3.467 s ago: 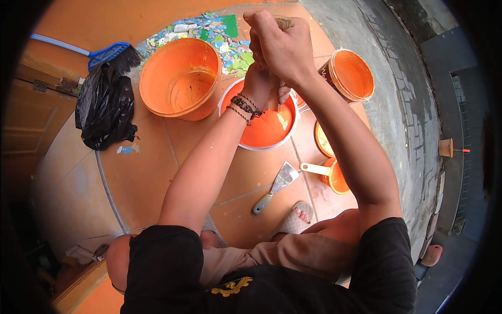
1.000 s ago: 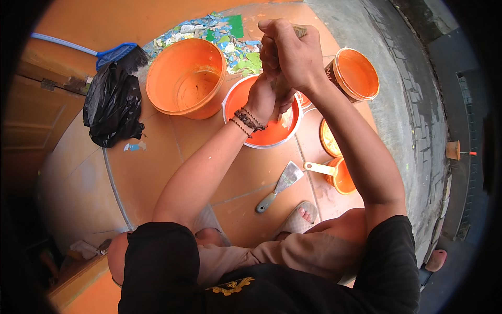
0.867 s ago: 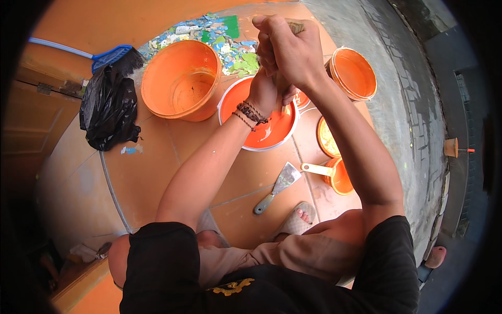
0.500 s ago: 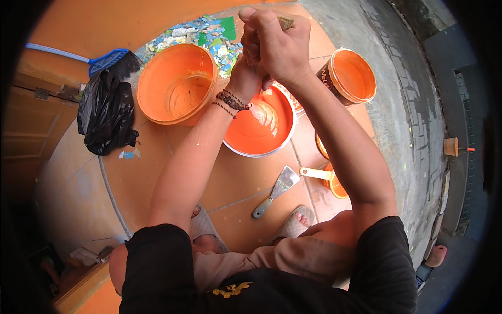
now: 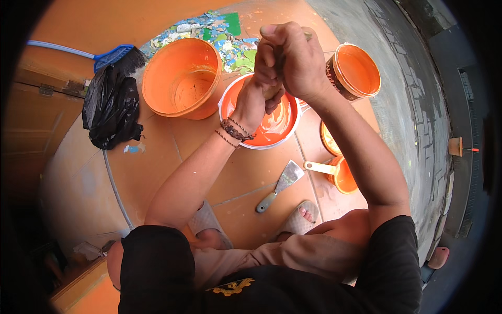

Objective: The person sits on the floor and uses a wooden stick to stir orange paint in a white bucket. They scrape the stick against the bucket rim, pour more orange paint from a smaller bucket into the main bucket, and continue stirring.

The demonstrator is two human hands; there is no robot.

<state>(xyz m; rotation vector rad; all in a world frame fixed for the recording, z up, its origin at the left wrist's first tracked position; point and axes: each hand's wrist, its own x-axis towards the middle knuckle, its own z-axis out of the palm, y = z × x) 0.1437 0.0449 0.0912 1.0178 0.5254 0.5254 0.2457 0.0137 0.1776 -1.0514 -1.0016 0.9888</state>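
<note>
My right hand [image 5: 295, 60], high at the centre, is closed round the top of a wooden stick [image 5: 307, 36]. My left hand [image 5: 252, 102] grips the stick lower down, just below the right. The stick runs down over a white-rimmed bucket [image 5: 294, 125] of orange-red paint streaked with pale swirls; its lower end is mostly hidden by my hands. A scraper [image 5: 286, 178] with a grey handle lies on the tiles between my feet and the bucket.
A large orange tub [image 5: 183, 78] stands left of the bucket. Right are a paint pail [image 5: 355, 68], an orange lid [image 5: 328, 137] and a white-handled dipper [image 5: 342, 175]. Black bag [image 5: 110, 110], blue brush [image 5: 115, 55] and coloured flakes [image 5: 235, 49] lie behind. Tiles [image 5: 136, 172] meet grey paving [image 5: 418, 157].
Both hands have shifted on the stick, moving left half a second ago and now a little lower and rightward. More pale swirls show in the paint than earlier.
</note>
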